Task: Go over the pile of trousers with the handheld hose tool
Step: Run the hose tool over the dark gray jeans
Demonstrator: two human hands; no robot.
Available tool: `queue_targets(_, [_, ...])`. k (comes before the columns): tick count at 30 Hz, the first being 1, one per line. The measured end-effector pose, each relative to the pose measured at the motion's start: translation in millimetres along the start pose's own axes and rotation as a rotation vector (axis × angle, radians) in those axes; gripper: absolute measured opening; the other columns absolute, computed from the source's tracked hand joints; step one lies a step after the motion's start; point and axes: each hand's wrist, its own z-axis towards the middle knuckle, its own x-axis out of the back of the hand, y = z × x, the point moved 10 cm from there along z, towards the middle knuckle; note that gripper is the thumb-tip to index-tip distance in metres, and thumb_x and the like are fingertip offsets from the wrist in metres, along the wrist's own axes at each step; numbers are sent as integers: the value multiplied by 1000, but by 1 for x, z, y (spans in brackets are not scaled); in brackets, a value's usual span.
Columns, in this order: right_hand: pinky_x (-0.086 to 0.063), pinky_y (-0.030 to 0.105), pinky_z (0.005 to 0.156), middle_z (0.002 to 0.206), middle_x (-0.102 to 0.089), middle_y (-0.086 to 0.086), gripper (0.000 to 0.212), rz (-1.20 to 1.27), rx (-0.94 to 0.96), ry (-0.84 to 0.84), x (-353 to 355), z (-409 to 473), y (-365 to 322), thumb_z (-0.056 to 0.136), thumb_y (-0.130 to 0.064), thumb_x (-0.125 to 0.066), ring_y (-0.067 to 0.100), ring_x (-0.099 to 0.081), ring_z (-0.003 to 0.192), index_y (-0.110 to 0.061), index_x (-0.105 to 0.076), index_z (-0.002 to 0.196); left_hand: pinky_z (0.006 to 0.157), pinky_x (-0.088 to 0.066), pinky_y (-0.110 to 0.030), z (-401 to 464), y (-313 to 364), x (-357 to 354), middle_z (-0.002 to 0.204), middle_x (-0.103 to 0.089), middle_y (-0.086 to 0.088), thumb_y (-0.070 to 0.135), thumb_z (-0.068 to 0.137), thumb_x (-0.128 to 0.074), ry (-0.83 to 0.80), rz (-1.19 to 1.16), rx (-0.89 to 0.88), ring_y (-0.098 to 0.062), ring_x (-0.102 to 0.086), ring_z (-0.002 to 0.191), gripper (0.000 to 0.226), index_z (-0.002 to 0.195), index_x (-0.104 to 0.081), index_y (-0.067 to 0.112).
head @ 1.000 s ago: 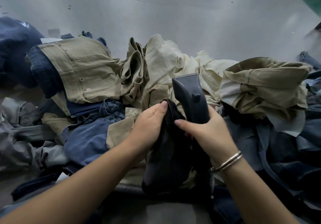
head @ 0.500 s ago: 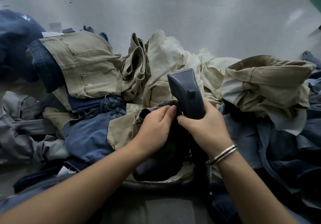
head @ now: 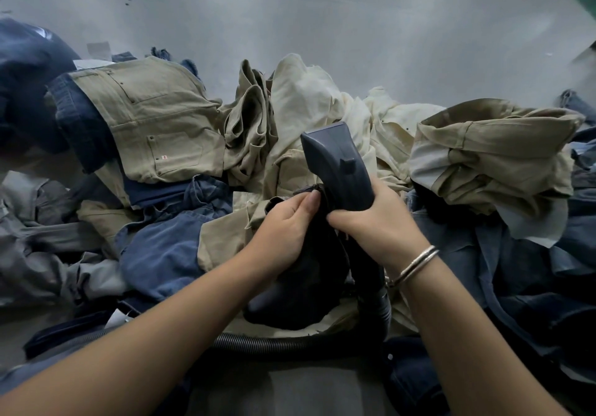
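Dark fabric bunched right against the hose tool: risk is cloth catching on the tool or slipping loose if the pinch slackens. Left hand fingers curled, pinching the dark garment's edge. Right hand wrapped round the tool's handle, nozzle pointing up over the pile of trousers on the grey counter. Ribbed hose trails below.

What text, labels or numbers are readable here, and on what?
No text is readable in this view.
Small red tab on the back pocket of the khaki trousers: too small to read.
White tag behind those trousers: blurred, no print readable.
White tag near the ribbed hose: nothing readable.
Handheld hose tool: no marking visible.
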Motion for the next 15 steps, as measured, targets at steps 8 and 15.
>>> queue_targets(8, [-42, 22, 47, 54, -55, 4, 23, 398, -163, -48, -2, 5, 4, 74, 16, -58, 15, -52, 50, -6, -62, 67, 65, -56, -22, 5, 0, 5, 82, -75, -9, 24, 102, -36, -8, -253, 81, -16, -72, 75, 39, 90, -69, 5])
queue_targets(15, [-46, 21, 49, 59, -57, 8, 24, 626, -128, -119, -5, -4, -2, 77, 18, -52, 16, -55, 52, -3, -63, 71, 87, -51, -34, 6, 4, 6, 98, -73, -15, 38, 98, -43, -7, 148, 1, -25, -66, 97, 42, 97, -70, 6])
